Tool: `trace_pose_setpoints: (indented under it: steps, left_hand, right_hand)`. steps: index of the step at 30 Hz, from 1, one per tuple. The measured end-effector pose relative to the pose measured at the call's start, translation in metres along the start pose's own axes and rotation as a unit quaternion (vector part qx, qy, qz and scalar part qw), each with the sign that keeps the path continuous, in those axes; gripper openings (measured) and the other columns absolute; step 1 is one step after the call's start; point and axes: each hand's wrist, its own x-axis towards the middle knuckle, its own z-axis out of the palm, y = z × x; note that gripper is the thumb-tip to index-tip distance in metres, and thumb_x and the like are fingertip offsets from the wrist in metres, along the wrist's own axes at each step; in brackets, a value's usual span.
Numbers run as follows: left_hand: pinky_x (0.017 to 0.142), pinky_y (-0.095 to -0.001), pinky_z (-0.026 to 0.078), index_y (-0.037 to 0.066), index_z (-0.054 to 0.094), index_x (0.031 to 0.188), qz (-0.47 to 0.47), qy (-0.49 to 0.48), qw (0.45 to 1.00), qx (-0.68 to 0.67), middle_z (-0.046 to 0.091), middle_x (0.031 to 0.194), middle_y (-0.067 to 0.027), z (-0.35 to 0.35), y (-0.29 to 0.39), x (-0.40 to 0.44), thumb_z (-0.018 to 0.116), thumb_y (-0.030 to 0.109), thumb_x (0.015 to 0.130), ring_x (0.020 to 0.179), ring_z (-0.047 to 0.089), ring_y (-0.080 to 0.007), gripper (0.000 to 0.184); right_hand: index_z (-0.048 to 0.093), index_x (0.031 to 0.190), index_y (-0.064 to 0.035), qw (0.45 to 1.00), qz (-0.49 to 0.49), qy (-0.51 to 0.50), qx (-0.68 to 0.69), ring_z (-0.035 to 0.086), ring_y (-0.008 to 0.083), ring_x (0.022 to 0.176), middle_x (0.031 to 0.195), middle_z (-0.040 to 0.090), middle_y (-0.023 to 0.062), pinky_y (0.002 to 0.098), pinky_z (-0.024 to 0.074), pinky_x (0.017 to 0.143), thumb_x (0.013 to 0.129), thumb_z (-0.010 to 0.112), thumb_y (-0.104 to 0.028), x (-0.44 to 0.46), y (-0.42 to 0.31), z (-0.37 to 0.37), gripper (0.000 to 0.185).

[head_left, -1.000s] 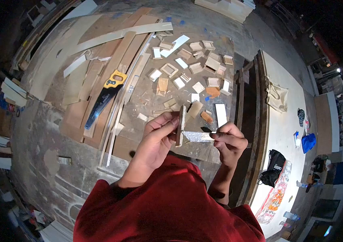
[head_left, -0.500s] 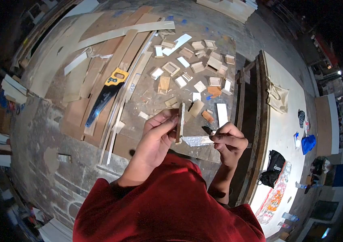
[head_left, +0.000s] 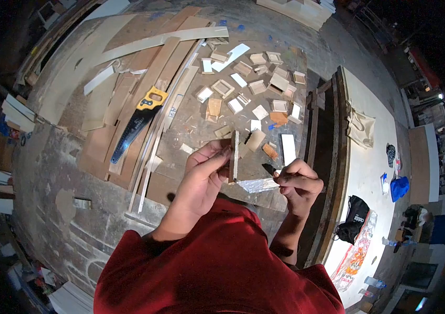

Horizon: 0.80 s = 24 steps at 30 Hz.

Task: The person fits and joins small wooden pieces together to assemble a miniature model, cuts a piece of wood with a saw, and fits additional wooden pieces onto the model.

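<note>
My left hand (head_left: 205, 170) is closed around a small wooden piece (head_left: 234, 157), held upright with its pale, rough edge facing up. My right hand (head_left: 300, 183) pinches a small tool with a dark pointed blade (head_left: 269, 169); its grip is mostly covered by the fingers. The blade points toward the wooden piece, with a gap between them. Below and between my hands lies a crumpled silvery strip (head_left: 258, 186). Just beyond them are a tan block (head_left: 256, 141), an orange-brown block (head_left: 270, 151) and a white rectangular piece (head_left: 288, 149).
Several small wooden boxes and frames (head_left: 223, 88) are scattered over the worktop. A yellow-handled handsaw (head_left: 137, 121) lies on long boards (head_left: 108, 149) to the left. At right, a white-topped table (head_left: 374, 167) carries a cloth bag (head_left: 360, 125), a black pouch (head_left: 352, 220) and a blue item (head_left: 400, 187).
Both hands keep their holds. The wooden piece has tilted slightly in my left hand, and the view has shifted a little.
</note>
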Motion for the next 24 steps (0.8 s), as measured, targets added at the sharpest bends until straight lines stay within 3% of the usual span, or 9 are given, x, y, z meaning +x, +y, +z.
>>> trace_pose_setpoints:
  steps: [1, 3, 4, 6, 13, 16, 18, 24]
  left_hand:
    - [0.077, -0.0219, 0.052, 0.0, 0.06, 0.122, -0.001, 0.0, 1.0, 0.0, 0.069, 0.106, -0.0047, -0.002, -0.001, 0.001, 0.056, 0.007, 0.097, 0.091, 0.065, -0.0086, 0.026]
    - [0.078, -0.0232, 0.052, 0.0, 0.059, 0.123, 0.0, -0.031, 1.0, 0.001, 0.068, 0.107, -0.0053, -0.009, -0.003, 0.003, 0.055, 0.007, 0.097, 0.093, 0.065, -0.0095, 0.027]
    - [0.078, -0.0232, 0.052, 0.0, 0.059, 0.123, -0.001, -0.032, 0.999, 0.001, 0.068, 0.107, -0.0053, -0.009, -0.004, 0.003, 0.055, 0.007, 0.097, 0.093, 0.065, -0.0095, 0.027]
    - [0.077, -0.0234, 0.053, 0.0, 0.06, 0.122, 0.004, -0.012, 1.0, 0.007, 0.068, 0.107, -0.0056, -0.005, -0.004, 0.002, 0.055, 0.007, 0.097, 0.093, 0.066, -0.0095, 0.026]
    - [0.071, -0.0222, 0.053, 0.002, 0.062, 0.119, 0.011, 0.001, 1.0, 0.009, 0.069, 0.105, -0.0045, -0.003, -0.005, 0.003, 0.056, 0.007, 0.097, 0.087, 0.066, -0.0086, 0.023]
    - [0.07, -0.0215, 0.052, 0.003, 0.063, 0.115, 0.004, -0.023, 1.0, 0.003, 0.069, 0.104, -0.0038, -0.008, -0.009, 0.003, 0.057, 0.005, 0.096, 0.085, 0.065, -0.008, 0.02]
    - [0.087, -0.0267, 0.054, 0.0, 0.06, 0.113, -0.009, -0.03, 1.0, 0.004, 0.068, 0.105, -0.0086, -0.006, -0.008, 0.001, 0.055, 0.0, 0.094, 0.093, 0.067, -0.0156, 0.019]
    - [0.09, -0.0287, 0.054, -0.003, 0.059, 0.117, -0.015, -0.07, 0.997, 0.009, 0.067, 0.108, -0.0116, 0.002, -0.011, -0.002, 0.055, -0.003, 0.093, 0.097, 0.066, -0.0174, 0.025]
  right_hand:
    - [0.076, 0.087, 0.0025, 1.0, 0.0, 0.0, 0.0, 0.059, 0.0135, 0.065, 0.078, 0.061, 0.0075, 0.0242, 0.0447, 0.058, 0.068, 0.079, 0.003, 0.0, -0.001, 0.002, 0.019]
    - [0.074, 0.084, 0.0035, 0.999, 0.026, 0.044, 0.0, 0.058, 0.0144, 0.064, 0.077, 0.062, 0.0097, 0.0237, 0.0439, 0.056, 0.078, 0.082, -0.018, 0.0, -0.002, 0.005, 0.024]
    - [0.074, 0.084, 0.0035, 0.999, 0.026, 0.045, -0.001, 0.058, 0.0144, 0.064, 0.077, 0.062, 0.0097, 0.0237, 0.0439, 0.056, 0.078, 0.082, -0.018, 0.002, -0.003, 0.005, 0.024]
    - [0.076, 0.086, 0.0036, 1.0, 0.015, 0.002, -0.008, 0.06, 0.0138, 0.064, 0.077, 0.061, 0.0085, 0.0242, 0.0444, 0.057, 0.07, 0.079, 0.002, 0.005, -0.004, 0.006, 0.017]
    - [0.075, 0.086, 0.0035, 0.999, 0.011, 0.013, 0.027, 0.059, 0.0139, 0.064, 0.079, 0.062, 0.0087, 0.0245, 0.0453, 0.057, 0.072, 0.079, 0.001, 0.001, 0.005, -0.001, 0.014]
    - [0.075, 0.096, 0.002, 0.999, -0.01, 0.043, 0.001, 0.058, 0.0137, 0.069, 0.08, 0.062, 0.0082, 0.0243, 0.0448, 0.059, 0.081, 0.078, -0.007, 0.005, 0.007, -0.003, 0.018]
    - [0.074, 0.098, 0.0014, 0.998, -0.004, 0.059, -0.004, 0.058, 0.0135, 0.069, 0.081, 0.063, 0.0081, 0.0241, 0.0446, 0.06, 0.082, 0.078, -0.01, 0.004, 0.009, -0.007, 0.019]
    - [0.075, 0.099, -0.0003, 0.997, -0.017, 0.074, -0.032, 0.057, 0.0135, 0.07, 0.082, 0.063, 0.0073, 0.0233, 0.0435, 0.062, 0.083, 0.078, -0.012, 0.01, 0.007, -0.01, 0.02]
